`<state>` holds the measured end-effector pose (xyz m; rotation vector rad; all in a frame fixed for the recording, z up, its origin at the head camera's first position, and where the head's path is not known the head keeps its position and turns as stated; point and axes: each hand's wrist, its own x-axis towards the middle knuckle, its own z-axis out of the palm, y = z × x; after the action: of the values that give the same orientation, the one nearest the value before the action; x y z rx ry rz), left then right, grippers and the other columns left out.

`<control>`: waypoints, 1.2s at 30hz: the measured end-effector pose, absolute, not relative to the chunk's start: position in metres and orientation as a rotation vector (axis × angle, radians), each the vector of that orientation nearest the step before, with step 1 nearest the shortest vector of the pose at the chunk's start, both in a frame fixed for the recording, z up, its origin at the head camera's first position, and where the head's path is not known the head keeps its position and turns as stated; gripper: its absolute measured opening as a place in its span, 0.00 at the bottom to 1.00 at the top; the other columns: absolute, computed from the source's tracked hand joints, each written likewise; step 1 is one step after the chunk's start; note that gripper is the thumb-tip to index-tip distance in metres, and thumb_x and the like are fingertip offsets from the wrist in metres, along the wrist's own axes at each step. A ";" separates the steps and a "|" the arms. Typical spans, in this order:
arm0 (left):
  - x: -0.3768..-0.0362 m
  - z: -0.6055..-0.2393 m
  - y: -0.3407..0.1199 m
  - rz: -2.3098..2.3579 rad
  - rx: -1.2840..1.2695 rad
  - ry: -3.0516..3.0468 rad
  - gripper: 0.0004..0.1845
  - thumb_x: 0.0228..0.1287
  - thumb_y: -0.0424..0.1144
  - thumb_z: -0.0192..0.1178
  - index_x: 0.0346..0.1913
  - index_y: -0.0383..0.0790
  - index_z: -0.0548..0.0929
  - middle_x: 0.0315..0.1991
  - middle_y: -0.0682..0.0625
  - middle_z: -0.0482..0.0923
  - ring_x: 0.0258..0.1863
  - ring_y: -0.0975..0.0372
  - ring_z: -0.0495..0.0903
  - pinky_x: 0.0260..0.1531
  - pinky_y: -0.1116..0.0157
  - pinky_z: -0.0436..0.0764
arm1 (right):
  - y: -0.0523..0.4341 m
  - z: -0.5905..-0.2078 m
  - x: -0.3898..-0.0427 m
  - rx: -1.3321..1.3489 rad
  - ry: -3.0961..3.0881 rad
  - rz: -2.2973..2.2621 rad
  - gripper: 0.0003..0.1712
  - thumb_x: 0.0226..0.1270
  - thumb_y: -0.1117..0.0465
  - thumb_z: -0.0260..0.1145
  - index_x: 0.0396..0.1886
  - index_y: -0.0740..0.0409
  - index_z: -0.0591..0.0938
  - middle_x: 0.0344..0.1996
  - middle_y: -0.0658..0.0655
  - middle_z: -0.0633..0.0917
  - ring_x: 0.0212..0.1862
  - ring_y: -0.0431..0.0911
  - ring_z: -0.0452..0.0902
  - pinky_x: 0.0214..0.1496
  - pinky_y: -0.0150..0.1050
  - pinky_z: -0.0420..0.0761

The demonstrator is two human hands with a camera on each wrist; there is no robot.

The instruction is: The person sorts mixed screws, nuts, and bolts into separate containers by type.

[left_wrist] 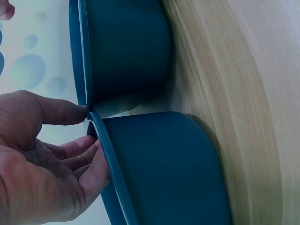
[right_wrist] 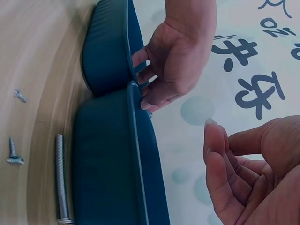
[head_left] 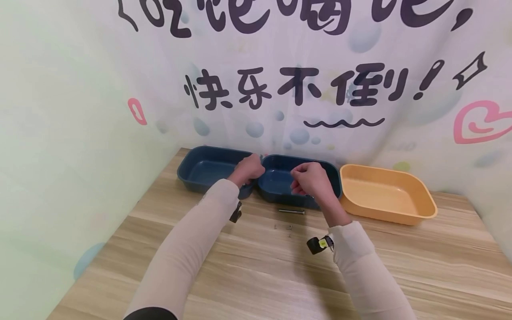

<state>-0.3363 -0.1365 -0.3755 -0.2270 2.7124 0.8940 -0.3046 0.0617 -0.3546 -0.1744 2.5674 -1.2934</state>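
My left hand (head_left: 249, 168) is at the corner where the left blue bin (head_left: 191, 181) meets the middle blue bin (head_left: 280, 196). In the left wrist view its thumb presses on the rims at the joint, with the other fingers curled inside the lower bin (left_wrist: 164, 164). Over the middle bin hangs my right hand (head_left: 311, 178), its thumb and forefinger tips brought together and the rest curled; no thing shows between them. A long bolt (head_left: 291, 211) lies on the table just in front of the middle bin. Nearer me are several small screws (head_left: 289, 227).
To the right of the middle bin stands a yellow bin (head_left: 384, 217). All three bins line the back of the wooden table (head_left: 248, 275), against a printed cloth (head_left: 280, 53). A pale wall (head_left: 72, 133) runs along the left side.
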 end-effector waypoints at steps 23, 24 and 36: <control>-0.338 -0.375 -0.137 0.901 -0.263 2.686 0.09 0.70 0.36 0.48 0.46 0.35 0.75 0.39 0.43 0.76 0.36 0.52 0.78 0.33 0.59 0.83 | 0.051 -0.387 -0.278 -0.216 2.477 -1.245 0.13 0.71 0.57 0.62 0.49 0.58 0.82 0.23 0.58 0.85 0.26 0.51 0.84 0.33 0.42 0.85; -0.338 -0.375 -0.136 0.892 -0.266 2.687 0.09 0.70 0.37 0.48 0.46 0.35 0.75 0.39 0.43 0.76 0.36 0.52 0.78 0.33 0.59 0.83 | 0.051 -0.390 -0.277 -0.219 2.473 -1.245 0.13 0.71 0.57 0.62 0.49 0.59 0.82 0.23 0.58 0.85 0.25 0.51 0.84 0.34 0.43 0.85; -0.339 -0.376 -0.136 0.905 -0.283 2.667 0.11 0.70 0.37 0.48 0.49 0.35 0.73 0.43 0.42 0.76 0.39 0.51 0.79 0.33 0.60 0.83 | 0.053 -0.409 -0.270 -0.218 2.451 -1.274 0.12 0.69 0.60 0.63 0.48 0.61 0.85 0.20 0.57 0.82 0.21 0.45 0.80 0.32 0.44 0.84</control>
<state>-0.3392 -0.1362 -0.3755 -0.2825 2.6675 0.9050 -0.2705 0.0531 -0.4093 -0.2179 2.4510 -1.2738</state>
